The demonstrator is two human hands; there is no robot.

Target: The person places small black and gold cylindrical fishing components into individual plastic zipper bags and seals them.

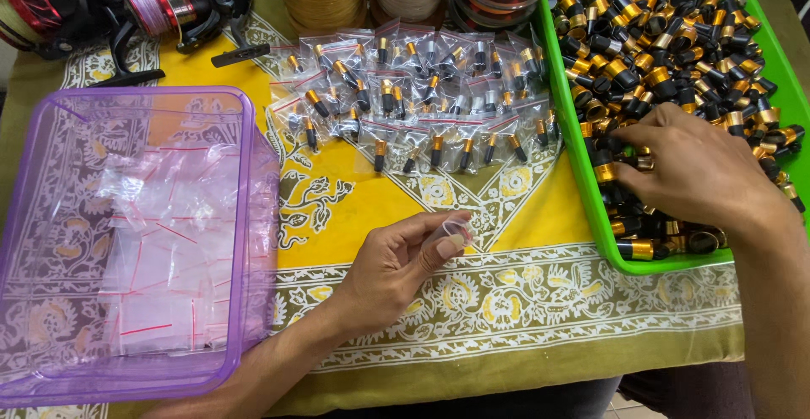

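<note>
The left hand [396, 267] is pinching a small clear zip bag [451, 232] between thumb and fingertips, holding it up above the yellow patterned cloth [506, 216] on the counter, mouth turned toward the right so it sits close to the parts supply. The bag is looking empty, thin and nearly see-through. The right hand [692, 170] is reaching into the green tray [591, 208], fingers curled down among the black-and-gold cylindrical fittings [666, 56]; whether it is gripping one cannot be told. Filled bags [422, 90], each holding one fitting, are lying in rough rows at the far middle of the cloth, away from the hands. A purple translucent tub [245, 216] of unused bags [160, 242] is sitting beside the left forearm, within easy reach.
</note>
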